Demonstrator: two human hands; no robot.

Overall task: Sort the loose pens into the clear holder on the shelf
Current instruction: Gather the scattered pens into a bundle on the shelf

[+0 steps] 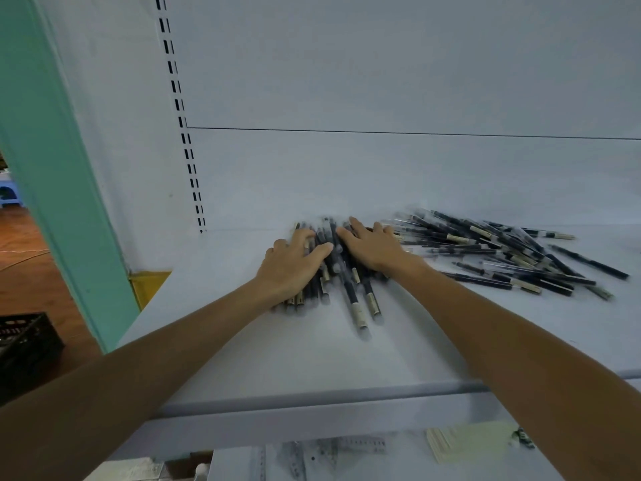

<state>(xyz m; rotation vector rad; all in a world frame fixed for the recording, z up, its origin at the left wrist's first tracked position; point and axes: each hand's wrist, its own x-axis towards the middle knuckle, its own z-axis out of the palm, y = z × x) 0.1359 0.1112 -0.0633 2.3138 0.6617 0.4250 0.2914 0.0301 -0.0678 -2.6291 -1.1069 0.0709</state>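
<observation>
A bundle of dark pens with pale caps [360,300] lies on the white shelf [277,348], gathered lengthwise between my hands. My left hand [291,263] rests on the bundle's left side, fingers curved over the pens. My right hand [373,246] lies flat on the bundle's right side with straight fingers. A larger loose heap of the same pens [503,251] is spread out to the right. No clear holder shows in this view.
The shelf's back panel [381,98] rises behind the pens, with a slotted upright [184,133] at the left. A green post [52,168] stands further left, a black crate [24,345] on the floor. A lower shelf holds pale pads [464,442].
</observation>
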